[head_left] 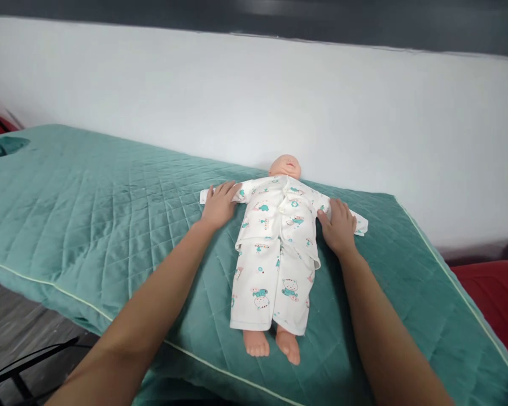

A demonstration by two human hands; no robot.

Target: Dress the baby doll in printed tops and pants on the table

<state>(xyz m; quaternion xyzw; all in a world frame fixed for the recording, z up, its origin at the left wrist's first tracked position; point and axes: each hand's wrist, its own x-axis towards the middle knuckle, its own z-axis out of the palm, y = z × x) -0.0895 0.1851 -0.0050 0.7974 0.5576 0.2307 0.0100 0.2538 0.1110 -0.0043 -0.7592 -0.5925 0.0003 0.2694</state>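
Baby doll (275, 248) lies on its back on the green quilted bed (88, 197), close to the far edge by the white wall (279, 96). Head (285, 167) points to the wall and bare feet (271, 344) point to the camera. It wears a white printed top (279, 211) and matching trousers (266, 287), with both arms spread out sideways.

Left arm comes in from the lower left, forearm straight, wrist about level with the bed. Left hand (218, 204) is palm down, fingers stretched and slightly spread, laid flat on the picture-left sleeve (242, 193). It is released, not gripping, with nothing held. The cuff sticks out on the outer side of the hand.

Right arm comes in from the lower right, forearm angled up and inward. Right hand (338, 225) is palm down, fingers loosely together, resting flat on the picture-right sleeve (359, 224). The thumb side sits just beside the doll's torso. This hand is also unclenched, only pressing on cloth. The cuff end pokes out past the hand.

An oval face hole (2, 145) shows at the far left end of the bed. A red object (495, 299), partly cut off, is off the right edge of the bed. Dark floor (17, 327) shows at the lower left.
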